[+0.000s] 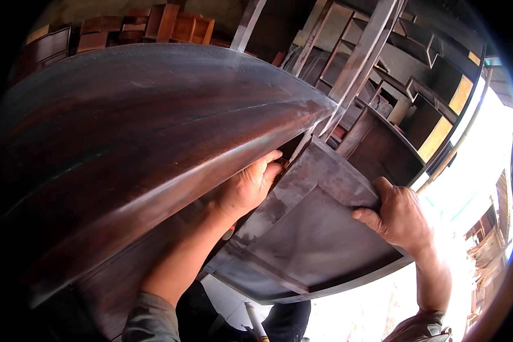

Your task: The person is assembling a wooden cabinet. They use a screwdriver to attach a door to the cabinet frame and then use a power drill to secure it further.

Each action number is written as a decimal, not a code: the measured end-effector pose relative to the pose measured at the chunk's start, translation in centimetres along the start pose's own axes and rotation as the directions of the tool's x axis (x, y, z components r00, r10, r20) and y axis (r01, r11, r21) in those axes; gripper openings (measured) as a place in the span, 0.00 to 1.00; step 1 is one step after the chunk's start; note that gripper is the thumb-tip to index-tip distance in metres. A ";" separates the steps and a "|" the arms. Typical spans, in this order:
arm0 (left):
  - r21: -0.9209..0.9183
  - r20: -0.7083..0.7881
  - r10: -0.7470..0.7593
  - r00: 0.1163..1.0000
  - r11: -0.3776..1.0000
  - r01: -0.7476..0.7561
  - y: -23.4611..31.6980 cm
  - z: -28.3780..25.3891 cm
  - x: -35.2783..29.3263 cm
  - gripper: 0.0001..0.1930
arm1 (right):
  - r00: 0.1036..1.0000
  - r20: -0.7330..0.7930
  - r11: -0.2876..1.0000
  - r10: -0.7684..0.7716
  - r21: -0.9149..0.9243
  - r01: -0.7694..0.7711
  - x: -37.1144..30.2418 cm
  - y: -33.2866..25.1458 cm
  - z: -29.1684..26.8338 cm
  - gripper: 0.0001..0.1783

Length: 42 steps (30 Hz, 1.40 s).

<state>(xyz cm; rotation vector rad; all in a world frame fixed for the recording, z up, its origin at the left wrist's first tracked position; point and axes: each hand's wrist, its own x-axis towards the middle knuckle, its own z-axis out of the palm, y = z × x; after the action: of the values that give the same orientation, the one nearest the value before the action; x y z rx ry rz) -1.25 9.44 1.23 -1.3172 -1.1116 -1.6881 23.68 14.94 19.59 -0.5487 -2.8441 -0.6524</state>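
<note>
A dark brown wooden cabinet (154, 108) with a curved top fills the left and middle. From its right side a framed panel door (325, 239), dusty grey-brown, stands swung out at an angle. My right hand (404, 219) grips the door's outer edge, thumb on the face towards me and fingers over the rim. Under the cabinet top's overhang, my left hand (248, 185) is at the door's inner edge. Its fingers are bent together by a small brass-coloured piece (283, 163), mostly hidden, so what they pinch is unclear.
A tall shelf unit (416, 85) with stepped compartments stands behind at the right. Upright wooden posts (359, 54) rise beyond the cabinet's corner. Reddish wooden furniture parts (171, 24) are stacked at the back left. Below, a pale stick (255, 322) lies near my legs.
</note>
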 end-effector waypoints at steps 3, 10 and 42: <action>-0.021 -0.001 -0.042 0.999 0.999 0.042 0.1 0.0 -0.1 0.11 | 1.000 -0.025 1.000 -0.008 0.008 0.008 -0.1 0.2 0.3 0.41; -0.065 0.045 -0.080 0.996 0.994 0.083 0.3 -0.4 0.5 0.09 | 1.000 -0.008 1.000 -0.015 0.008 0.015 0.1 0.2 0.4 0.41; 0.033 0.044 -0.119 0.992 0.993 0.117 1.4 -0.6 -0.6 0.09 | 1.000 -0.008 1.000 0.026 0.000 -0.026 -0.7 0.8 1.3 0.40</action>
<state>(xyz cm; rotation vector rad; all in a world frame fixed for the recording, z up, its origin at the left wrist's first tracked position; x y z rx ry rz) -0.03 8.40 0.87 -1.2988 -1.2590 -1.7261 24.55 15.94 18.59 -0.5807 -2.8243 -0.6487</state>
